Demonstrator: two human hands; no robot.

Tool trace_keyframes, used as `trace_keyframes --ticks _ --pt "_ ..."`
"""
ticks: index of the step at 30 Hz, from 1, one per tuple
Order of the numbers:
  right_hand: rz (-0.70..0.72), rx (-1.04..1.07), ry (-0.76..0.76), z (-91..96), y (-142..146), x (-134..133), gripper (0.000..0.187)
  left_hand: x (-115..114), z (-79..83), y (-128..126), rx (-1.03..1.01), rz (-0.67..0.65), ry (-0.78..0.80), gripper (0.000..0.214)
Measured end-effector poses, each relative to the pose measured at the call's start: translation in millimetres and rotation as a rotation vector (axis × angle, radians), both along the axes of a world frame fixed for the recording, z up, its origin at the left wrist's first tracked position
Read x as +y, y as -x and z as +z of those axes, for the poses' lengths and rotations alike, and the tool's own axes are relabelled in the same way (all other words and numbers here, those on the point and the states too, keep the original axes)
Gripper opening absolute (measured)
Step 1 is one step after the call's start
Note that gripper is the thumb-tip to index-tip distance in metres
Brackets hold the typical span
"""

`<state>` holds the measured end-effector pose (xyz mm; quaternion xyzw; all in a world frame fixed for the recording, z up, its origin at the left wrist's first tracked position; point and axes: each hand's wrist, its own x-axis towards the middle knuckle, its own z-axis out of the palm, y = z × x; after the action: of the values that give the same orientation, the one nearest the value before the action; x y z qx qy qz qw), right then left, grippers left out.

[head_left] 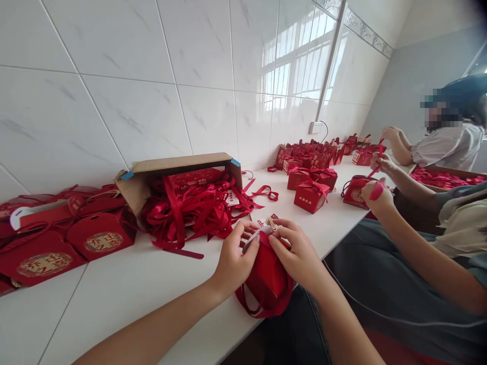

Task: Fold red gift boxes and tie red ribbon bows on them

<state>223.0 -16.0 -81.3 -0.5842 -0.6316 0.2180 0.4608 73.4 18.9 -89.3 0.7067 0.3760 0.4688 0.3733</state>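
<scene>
My left hand (236, 256) and my right hand (299, 253) both grip a small red gift box (268, 276) at the front edge of the white counter (133, 289). Their fingers are pinched at the box's top flaps, where a white and red patterned edge shows. A red ribbon loop (251, 306) hangs below the box. An open cardboard carton (178, 175) full of loose red ribbons (194, 210) lies on its side just behind my hands.
Flat red folded boxes (76, 238) with gold emblems are piled at the left. Finished red boxes with bows (312, 195) stand further right along the tiled wall. Two other people sit at the right; the nearer one's hands (376, 195) are tying a ribbon on a box.
</scene>
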Motion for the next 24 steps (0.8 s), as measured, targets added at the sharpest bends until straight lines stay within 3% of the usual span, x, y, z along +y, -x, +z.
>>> trace_keyframes --ticks 5,7,10,12,15,17,21,24 --pt "-0.035 -0.062 -0.041 -2.2 3 5 0.021 0 -2.1 3 0.014 -0.067 -0.068 0.028" --pt "-0.046 -0.051 -0.073 -3.1 4 7 0.022 1 -0.8 4 -0.029 -0.098 0.011 0.03" --pt "-0.078 0.008 -0.185 -3.6 1 6 0.023 5 4.2 5 -0.167 -0.159 0.251 0.033" --pt "-0.14 0.053 -0.294 -2.9 -5 0 0.024 14 7.2 7 -0.238 -0.127 0.34 0.036" --pt "-0.237 0.097 -0.359 -0.2 -20 -20 0.022 39 4.8 14 -0.255 0.03 0.305 0.04" --pt "-0.158 0.112 -0.258 2.7 -30 -39 0.025 60 -3.2 22 -0.225 0.127 0.276 0.047" --pt "0.262 -0.02 0.067 8.5 -36 -71 0.027 98 -26.5 41 -0.093 0.304 0.185 0.062" --pt "0.431 -0.187 0.233 6.9 -29 -77 0.023 112 -37.8 53 0.044 0.416 0.031 0.056"
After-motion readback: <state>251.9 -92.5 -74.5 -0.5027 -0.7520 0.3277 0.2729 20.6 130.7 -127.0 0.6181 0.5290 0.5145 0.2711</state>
